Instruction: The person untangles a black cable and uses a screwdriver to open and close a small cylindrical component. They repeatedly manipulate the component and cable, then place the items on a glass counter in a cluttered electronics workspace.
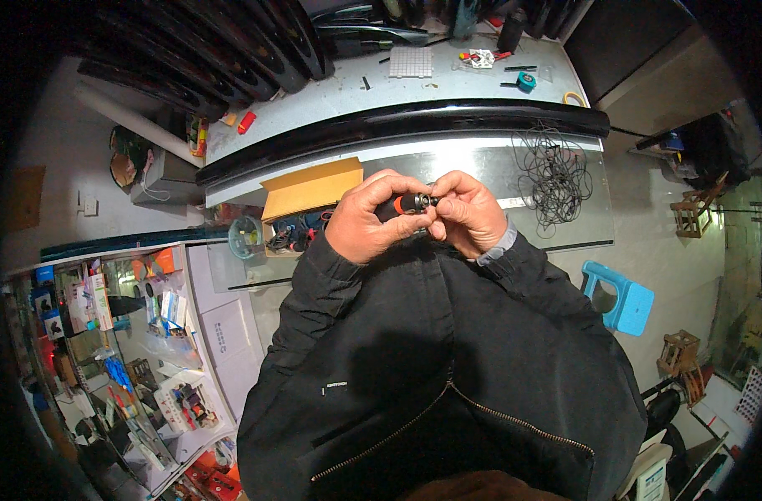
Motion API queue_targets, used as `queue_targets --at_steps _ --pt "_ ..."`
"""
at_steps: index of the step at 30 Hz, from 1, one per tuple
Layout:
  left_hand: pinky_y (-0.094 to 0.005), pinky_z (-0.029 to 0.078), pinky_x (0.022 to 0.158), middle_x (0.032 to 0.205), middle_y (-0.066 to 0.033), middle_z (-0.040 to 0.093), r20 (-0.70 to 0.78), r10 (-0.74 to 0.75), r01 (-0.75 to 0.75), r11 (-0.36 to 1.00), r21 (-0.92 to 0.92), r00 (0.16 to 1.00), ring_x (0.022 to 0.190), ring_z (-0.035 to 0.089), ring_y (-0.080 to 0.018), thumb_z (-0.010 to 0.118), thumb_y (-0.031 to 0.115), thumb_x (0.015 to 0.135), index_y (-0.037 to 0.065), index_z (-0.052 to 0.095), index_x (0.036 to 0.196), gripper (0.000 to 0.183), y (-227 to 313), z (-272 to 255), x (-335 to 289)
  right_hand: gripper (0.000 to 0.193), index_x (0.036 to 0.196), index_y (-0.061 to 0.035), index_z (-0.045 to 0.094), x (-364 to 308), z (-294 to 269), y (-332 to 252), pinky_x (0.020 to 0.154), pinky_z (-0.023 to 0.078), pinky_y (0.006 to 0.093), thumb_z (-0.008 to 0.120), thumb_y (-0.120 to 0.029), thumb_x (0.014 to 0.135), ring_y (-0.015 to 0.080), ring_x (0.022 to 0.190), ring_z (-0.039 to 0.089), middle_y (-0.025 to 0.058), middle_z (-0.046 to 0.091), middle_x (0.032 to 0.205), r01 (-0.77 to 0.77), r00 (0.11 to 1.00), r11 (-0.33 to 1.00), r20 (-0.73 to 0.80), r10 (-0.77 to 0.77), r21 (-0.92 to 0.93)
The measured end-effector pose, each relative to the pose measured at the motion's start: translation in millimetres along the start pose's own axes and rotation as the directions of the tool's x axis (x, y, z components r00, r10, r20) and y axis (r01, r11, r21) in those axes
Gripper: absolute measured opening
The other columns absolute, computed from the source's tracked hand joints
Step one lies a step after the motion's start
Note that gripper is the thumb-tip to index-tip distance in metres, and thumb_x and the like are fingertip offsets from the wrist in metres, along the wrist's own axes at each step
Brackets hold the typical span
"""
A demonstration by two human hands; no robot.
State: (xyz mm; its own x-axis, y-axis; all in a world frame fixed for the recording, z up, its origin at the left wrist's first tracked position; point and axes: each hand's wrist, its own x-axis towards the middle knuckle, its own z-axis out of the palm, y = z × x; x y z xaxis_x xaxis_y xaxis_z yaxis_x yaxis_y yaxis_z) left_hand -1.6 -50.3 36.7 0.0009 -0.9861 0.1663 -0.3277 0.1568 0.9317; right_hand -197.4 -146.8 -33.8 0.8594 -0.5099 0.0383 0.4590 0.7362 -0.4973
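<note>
Above the front edge of the glass-topped counter, my left hand (pixel 370 215) is closed round a short black-and-orange cylindrical tool (pixel 407 203) with a metal end. Its exact kind is not clear, as my fingers cover much of it. Thumb and fingers of my right hand (pixel 471 215) are pinched together at the metal end; the small dark piece between them is too small to name. Both hands meet in front of my chest. Just left of them is an open cardboard box (pixel 312 185) holding dark tools and cables.
A long black roll (pixel 397 125) crosses the counter. To the right lies a tangle of black wire (pixel 554 179). A clear cup (pixel 245 237) stands at the left. Farther back are a teal tape measure (pixel 526 81) and a white grid block (pixel 411 63). A blue stool (pixel 619 299) stands right.
</note>
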Motion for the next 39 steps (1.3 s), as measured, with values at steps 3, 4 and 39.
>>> queue_targets --at_steps 3,4,39 --pt "-0.0320 0.051 0.090 0.106 -0.0066 0.068 -0.029 -0.010 0.010 1.000 0.005 1.000 0.100 0.066 -0.0187 0.086 0.009 0.087 0.003 0.072 0.117 0.034 -3 1 1 0.017 0.113 -0.0018 0.067 2 3 1 0.070 0.058 0.0305 0.075 -0.005 0.098 0.0183 0.080 0.071 0.0137 0.073 0.102 0.009 0.998 0.997 -0.062 -0.014 -0.071" --pt "-0.0321 0.051 0.090 0.106 -0.0067 0.068 -0.036 -0.006 0.007 1.000 0.010 0.999 0.100 0.066 -0.0188 0.086 0.008 0.086 0.003 0.072 0.117 0.034 -4 1 1 0.017 0.112 -0.0016 0.068 2 4 2 0.070 0.058 0.0301 0.075 -0.004 0.098 0.0177 0.080 0.071 0.0134 0.073 0.102 0.006 0.997 0.996 -0.076 -0.012 -0.086" --pt "-0.0334 0.051 0.084 0.101 -0.0077 0.067 -0.070 0.066 -0.057 0.990 0.127 0.995 0.093 0.066 -0.0202 0.081 0.005 0.086 0.003 0.068 0.101 0.020 -2 -4 -6 0.019 0.118 0.0010 0.069 0 16 3 0.072 0.058 0.0289 0.073 -0.004 0.099 0.0168 0.083 0.072 0.0118 0.074 0.102 -0.052 0.995 0.988 -0.092 0.039 -0.142"
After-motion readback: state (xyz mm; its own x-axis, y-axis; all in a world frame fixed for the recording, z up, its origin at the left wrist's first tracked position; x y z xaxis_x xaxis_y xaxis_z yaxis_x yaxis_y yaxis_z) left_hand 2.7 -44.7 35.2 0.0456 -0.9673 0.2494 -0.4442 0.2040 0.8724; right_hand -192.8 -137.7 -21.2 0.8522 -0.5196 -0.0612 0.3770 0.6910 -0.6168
